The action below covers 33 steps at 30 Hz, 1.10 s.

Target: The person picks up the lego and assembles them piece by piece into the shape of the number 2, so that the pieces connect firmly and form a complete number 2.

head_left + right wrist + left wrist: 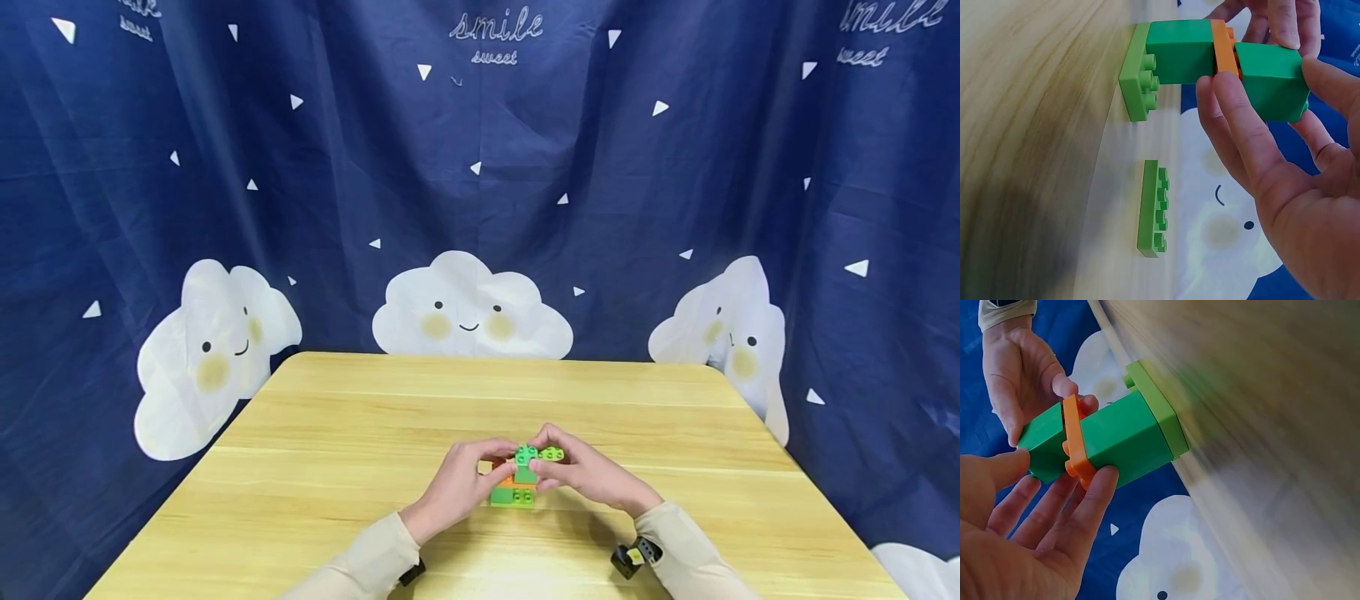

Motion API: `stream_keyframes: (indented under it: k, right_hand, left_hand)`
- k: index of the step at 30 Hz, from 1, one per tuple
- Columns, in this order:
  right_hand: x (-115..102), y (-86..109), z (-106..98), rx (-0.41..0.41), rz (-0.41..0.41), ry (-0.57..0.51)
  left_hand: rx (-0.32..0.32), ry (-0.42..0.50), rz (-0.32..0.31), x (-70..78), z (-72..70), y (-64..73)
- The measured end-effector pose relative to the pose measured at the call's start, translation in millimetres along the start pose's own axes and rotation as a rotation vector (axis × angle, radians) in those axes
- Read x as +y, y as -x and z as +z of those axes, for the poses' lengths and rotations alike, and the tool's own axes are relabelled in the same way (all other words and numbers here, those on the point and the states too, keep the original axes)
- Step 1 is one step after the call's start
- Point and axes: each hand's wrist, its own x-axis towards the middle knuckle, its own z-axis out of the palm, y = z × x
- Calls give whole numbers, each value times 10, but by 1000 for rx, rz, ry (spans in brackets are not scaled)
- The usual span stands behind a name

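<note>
Left hand (461, 479) and right hand (588, 473), both part-curled, grip upper green block (1272, 81) and orange plate (1224, 47), probably for alignment; lime base plate (1133, 75) seemingly braced on desk (337, 425).

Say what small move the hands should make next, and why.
Probably press the upper green block straight down onto the orange brick: the left hand and right hand grip it over that brick, and the views leave unclear whether it is fully seated.
</note>
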Motion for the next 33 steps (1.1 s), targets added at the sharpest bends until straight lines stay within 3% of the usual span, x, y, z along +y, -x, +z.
stream_keyframes:
  k: [33]
  right_hand:
    - [16, -13, -5, -9, -1, -31]
  left_hand:
    - [-14, -15, 26, -1, -2, 20]
